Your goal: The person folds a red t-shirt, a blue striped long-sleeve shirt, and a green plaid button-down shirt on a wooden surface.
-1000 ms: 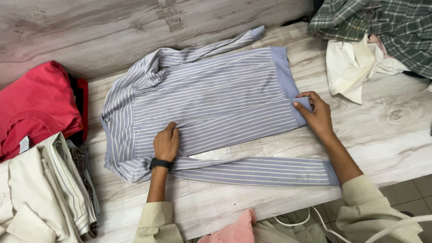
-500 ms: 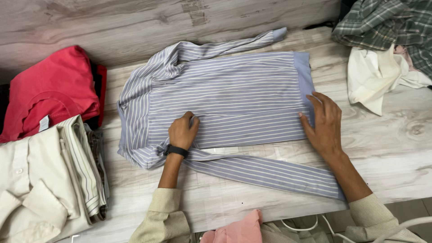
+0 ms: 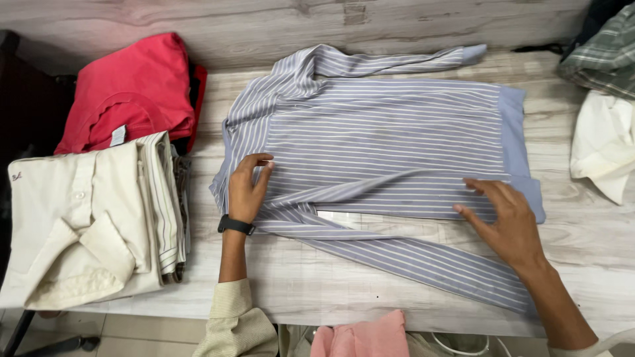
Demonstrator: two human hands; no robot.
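A pale blue long-sleeved shirt with thin white stripes (image 3: 383, 142) lies flat across the middle of a light wood-grain table (image 3: 595, 231), its plain blue hem band toward the right of the frame and its collar end toward the left. One sleeve runs along the top edge; the other trails diagonally toward the lower right.

The left hand (image 3: 246, 188), a black band on its wrist, rests left of centre, fingers spread open and pressing the cloth near the shoulder. The right hand (image 3: 506, 218) lies at centre right, open and flat, fingertips on the folded lower edge near the hem. Neither hand grips anything.

At the left of the frame sits a stack of folded cream and striped shirts (image 3: 92, 218), with a folded red garment (image 3: 135, 89) behind it. A crumpled white cloth (image 3: 605, 145) and a green plaid cloth (image 3: 605, 53) lie at the upper right.

Risk, as a judgement: the fold under the right hand looks loosely set, so uneven pressure could let it slide or crease askew, and the trailing sleeve near the table's front edge could slip off.
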